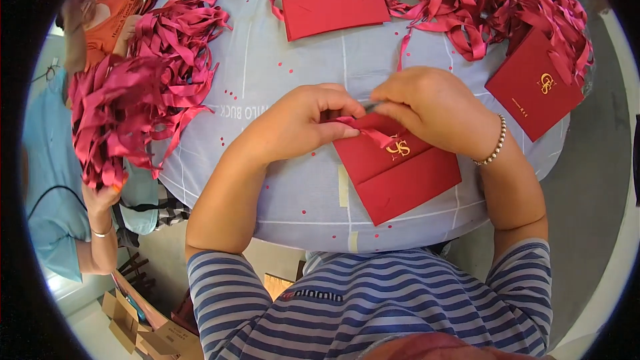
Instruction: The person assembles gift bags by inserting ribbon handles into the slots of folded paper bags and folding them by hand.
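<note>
A flat red paper gift bag (413,183) with a gold emblem lies at a slant on the table in front of me. A pink-red satin ribbon (377,137) hangs across its upper edge. My left hand (323,117) is closed at the bag's top left corner, pinching the ribbon between thumb and fingers. Above the same edge, my right hand (430,103) pinches a small dark grey tool (371,105). That tool is blurred and mostly covered by fingers, so its kind cannot be made out. Both hands' fingertips nearly meet there.
Beyond my hands sits a stack of red bags (333,3), with another bag (533,87) at the right. Ribbons (460,0) heap at the back. Red paper dots dot the patterned tablecloth (293,193). At left, a co-worker's hand (103,193) holds a ribbon bundle (143,107); another person stands behind.
</note>
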Available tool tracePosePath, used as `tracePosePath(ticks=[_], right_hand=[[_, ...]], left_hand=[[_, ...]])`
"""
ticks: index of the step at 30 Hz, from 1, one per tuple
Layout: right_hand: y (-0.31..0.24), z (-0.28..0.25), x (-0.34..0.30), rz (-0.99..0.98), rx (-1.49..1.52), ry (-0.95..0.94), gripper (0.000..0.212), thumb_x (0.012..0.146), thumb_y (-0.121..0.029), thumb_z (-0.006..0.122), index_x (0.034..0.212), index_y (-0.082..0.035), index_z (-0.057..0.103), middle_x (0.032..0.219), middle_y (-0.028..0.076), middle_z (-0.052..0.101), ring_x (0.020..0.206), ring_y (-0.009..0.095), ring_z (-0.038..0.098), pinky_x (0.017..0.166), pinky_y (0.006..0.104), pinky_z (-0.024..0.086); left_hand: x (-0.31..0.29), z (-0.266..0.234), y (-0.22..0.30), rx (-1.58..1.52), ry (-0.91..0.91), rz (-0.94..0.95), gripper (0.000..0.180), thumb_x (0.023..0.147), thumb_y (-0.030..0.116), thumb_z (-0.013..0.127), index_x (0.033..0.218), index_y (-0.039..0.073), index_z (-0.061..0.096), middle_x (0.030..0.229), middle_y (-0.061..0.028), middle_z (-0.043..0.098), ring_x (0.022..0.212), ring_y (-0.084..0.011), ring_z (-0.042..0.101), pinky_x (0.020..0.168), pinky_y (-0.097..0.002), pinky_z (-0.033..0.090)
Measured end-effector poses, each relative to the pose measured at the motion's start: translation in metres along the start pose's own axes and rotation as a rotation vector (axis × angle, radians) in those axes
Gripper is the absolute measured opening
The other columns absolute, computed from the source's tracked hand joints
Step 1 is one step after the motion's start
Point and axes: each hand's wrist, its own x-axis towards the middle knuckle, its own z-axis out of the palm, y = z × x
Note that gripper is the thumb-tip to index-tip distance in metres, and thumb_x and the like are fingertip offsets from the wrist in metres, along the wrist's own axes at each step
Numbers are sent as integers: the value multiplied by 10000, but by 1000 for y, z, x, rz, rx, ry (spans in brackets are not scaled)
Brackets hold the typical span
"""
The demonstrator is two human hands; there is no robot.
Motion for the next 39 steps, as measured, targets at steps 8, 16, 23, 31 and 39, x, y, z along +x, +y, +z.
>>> tracePosePath(ticks=[8, 16, 23, 31, 39], right_hand=[[-2, -26, 13, 12, 412, -379, 89, 827, -82, 675, 868, -5, 662, 790, 122, 653, 725, 271, 626, 656, 334, 485], [1, -31, 5, 65, 435, -269, 111, 801, -95, 674, 835, 8, 654, 705, 140, 635, 599, 204, 574, 579, 321, 447], [-10, -90, -25, 57, 269, 153, 75, 825, -21, 697, 862, 19, 645, 744, 49, 604, 673, 129, 537, 619, 263, 428], [-14, -159, -73, 404, -140, 431, 73, 821, -37, 706, 841, 20, 665, 693, 40, 623, 650, 63, 556, 595, 225, 451], [-28, -97, -15, 327, 77, 339, 236, 824, -16, 637, 1057, -3, 605, 575, -18, 573, 532, 24, 495, 484, 213, 390]], left_hand=[[-1, -23, -10, -187, 250, -213, 78, 853, 15, 680, 911, -10, 726, 845, -22, 698, 765, -93, 612, 717, -231, 497], [12, -5, -11, 104, 503, 46, 180, 878, 53, 672, 1038, -27, 679, 945, -81, 650, 766, -113, 607, 703, -229, 494], [11, -4, -21, 121, 517, 65, 224, 880, 70, 675, 1080, -27, 654, 934, -68, 642, 795, -110, 580, 718, -246, 488], [10, -1, -3, 265, 443, 60, 214, 844, 48, 687, 1046, -20, 665, 920, -81, 649, 795, -142, 604, 729, -256, 492], [3, 43, 41, 552, 316, 513, 1233, 536, 316, 924, 1510, 53, 215, 1514, -293, 230, 1387, -450, 301, 1113, -463, 322]])
